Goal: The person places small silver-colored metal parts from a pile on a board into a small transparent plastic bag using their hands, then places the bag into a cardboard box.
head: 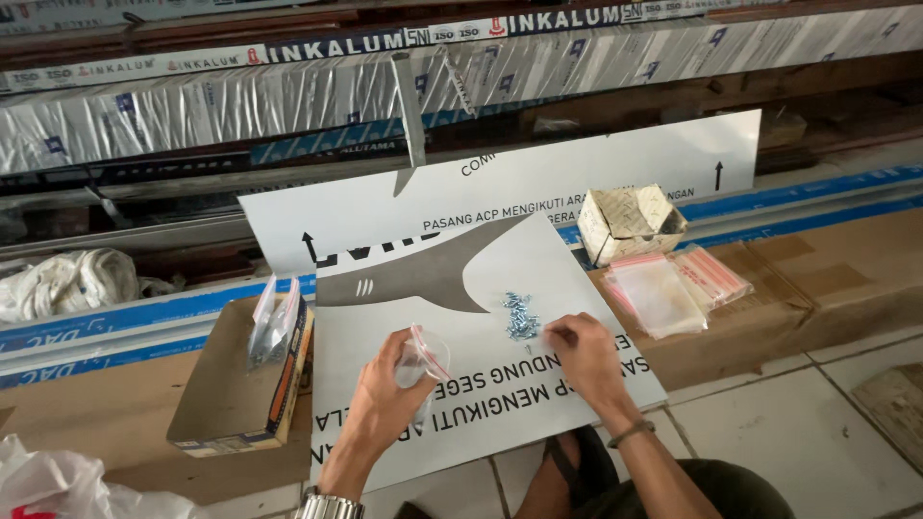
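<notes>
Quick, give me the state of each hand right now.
Left hand: closed on a small clear zip bag, holding it open.
Right hand: fingers pinched at the pile of small screws; whether it holds one cannot be told.

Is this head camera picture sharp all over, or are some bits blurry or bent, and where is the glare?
In the head view, soft even daylight, only faint shadows under the hands; the left hand holding the small clear plastic bag and the right hand by the pile of small silver screws look slightly soft; the wrapped metal profiles glint; edges bow a little.
</notes>
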